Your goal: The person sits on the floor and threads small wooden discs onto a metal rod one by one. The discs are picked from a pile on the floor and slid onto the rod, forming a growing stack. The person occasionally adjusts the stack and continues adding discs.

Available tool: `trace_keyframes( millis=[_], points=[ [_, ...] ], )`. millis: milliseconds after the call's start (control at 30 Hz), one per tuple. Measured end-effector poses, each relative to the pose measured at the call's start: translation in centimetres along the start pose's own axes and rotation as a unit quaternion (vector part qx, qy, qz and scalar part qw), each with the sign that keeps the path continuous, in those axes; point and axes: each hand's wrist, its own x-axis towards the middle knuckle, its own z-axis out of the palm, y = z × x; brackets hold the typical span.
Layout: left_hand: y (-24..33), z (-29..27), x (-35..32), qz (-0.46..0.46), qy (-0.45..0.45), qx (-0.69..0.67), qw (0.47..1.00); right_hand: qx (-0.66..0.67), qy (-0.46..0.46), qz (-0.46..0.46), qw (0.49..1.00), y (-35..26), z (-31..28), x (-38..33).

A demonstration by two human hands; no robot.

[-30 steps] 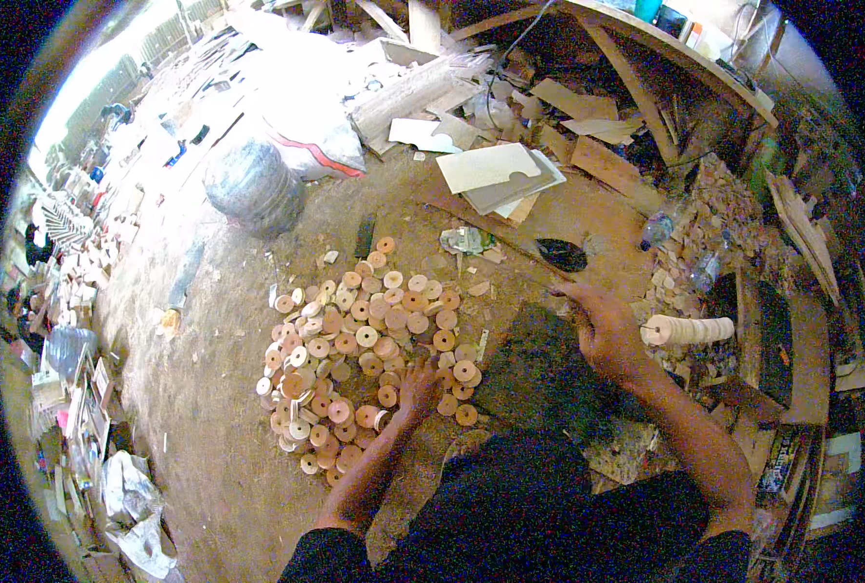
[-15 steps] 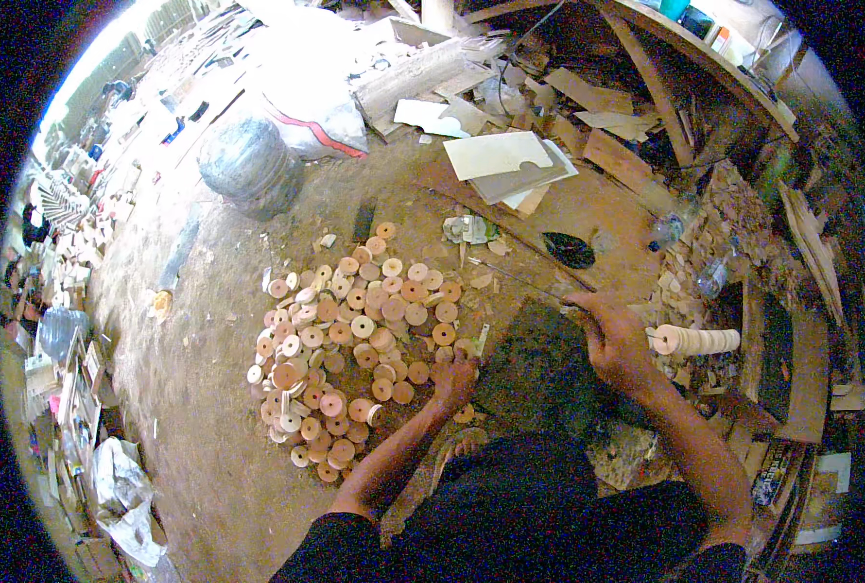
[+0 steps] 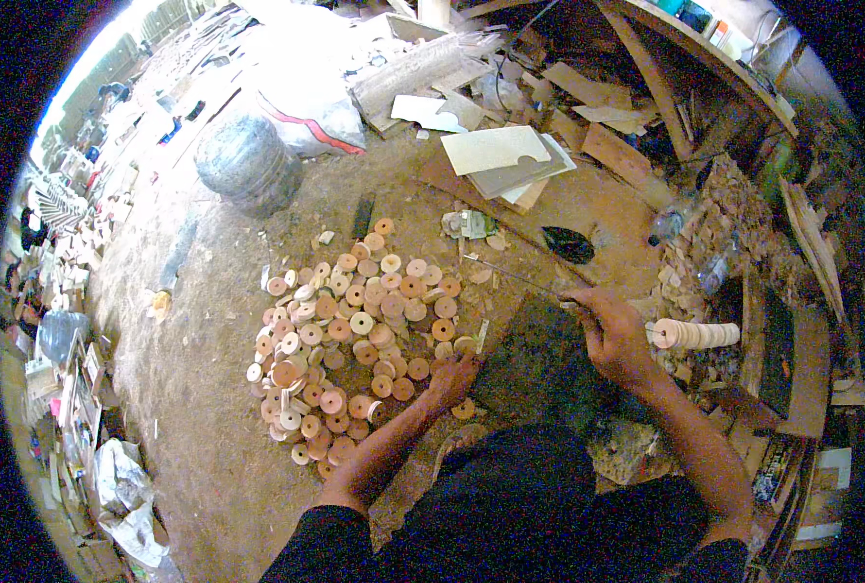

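Note:
My right hand [image 3: 614,335] is closed around a thin rod [image 3: 515,276] that slants up and left, its tip over the ground near a small pale, boxy object [image 3: 468,224]. A row of round wooden discs [image 3: 700,335] is threaded close together on the rod's other end, just right of that hand. My left hand [image 3: 452,379] is down at the right edge of a pile of loose wooden discs with centre holes [image 3: 362,324]. Its fingers are curled in, and whatever is between them is hidden. One loose disc [image 3: 465,345] lies right by the fingertips.
A rounded grey container [image 3: 248,165] stands beyond the pile, beside a white sack [image 3: 311,121]. Pale flat boards [image 3: 496,151] lie ahead, near a dark oval piece [image 3: 568,245]. Wood scraps and planks [image 3: 812,340] crowd the right side. A white plastic bag [image 3: 126,496] is at lower left.
My left hand has shifted slightly left at the pile's edge. The rod's tip has swung a little to the left, with my right hand still gripping it.

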Motion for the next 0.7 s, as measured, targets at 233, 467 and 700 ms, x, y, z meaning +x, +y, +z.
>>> trace_keyframes(
  millis=[233, 467, 700],
  points=[
    [0.1, 0.3, -1.4, 0.026, -0.025, 0.013, 0.999, 0.003, -0.026, 0.016, 1.000, -0.3, -0.1, -0.2],
    [-0.1, -0.2, -2.1, 0.039, -0.028, 0.017, 0.999, 0.000, -0.015, -0.009, 1.000, -0.5, -0.2, -0.4],
    [1.0, -5.0, -3.6, -0.090, -0.022, -0.136, 0.986, 0.011, -0.009, -0.001, 1.000, -0.4, -0.6, -0.9]
  ],
)
